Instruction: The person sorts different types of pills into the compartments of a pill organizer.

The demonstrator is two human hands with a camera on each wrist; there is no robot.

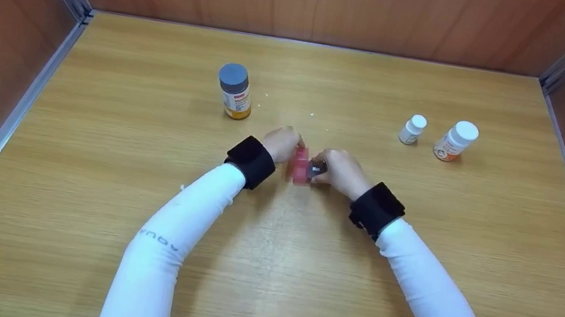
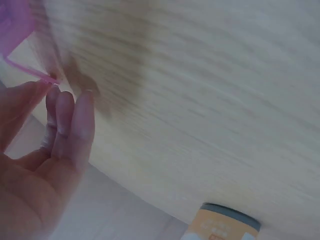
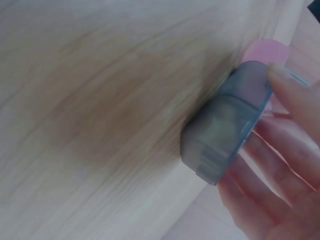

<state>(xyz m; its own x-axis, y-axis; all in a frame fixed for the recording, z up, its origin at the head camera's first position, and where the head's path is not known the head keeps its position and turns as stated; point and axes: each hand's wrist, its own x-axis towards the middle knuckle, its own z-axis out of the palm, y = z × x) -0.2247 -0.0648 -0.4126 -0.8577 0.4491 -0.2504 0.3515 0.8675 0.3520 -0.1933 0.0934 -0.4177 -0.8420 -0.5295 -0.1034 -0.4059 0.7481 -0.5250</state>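
Note:
Near the middle of the table is a pink translucent pill box point(image 1: 301, 166), blurred in the head view. My left hand point(image 1: 282, 144) is at its left side; in the left wrist view the thumb and fingertips pinch a thin pink flap point(image 2: 31, 70) that sticks out from the box. On the other side my right hand point(image 1: 342, 172) grips a dark grey translucent case point(image 3: 220, 120) between thumb and fingers. The case lies right against the pink box, and whether the two are joined I cannot tell. Pale shapes show dimly through its wall.
Behind my left hand stands an amber bottle point(image 1: 236, 94) with a dark grey cap. A small white bottle point(image 1: 412, 130) and a larger white bottle point(image 1: 456, 141) are at the back right. Tiny white bits point(image 1: 311, 114) lie on the table. Wooden panels point(image 1: 314, 0) enclose the back and sides.

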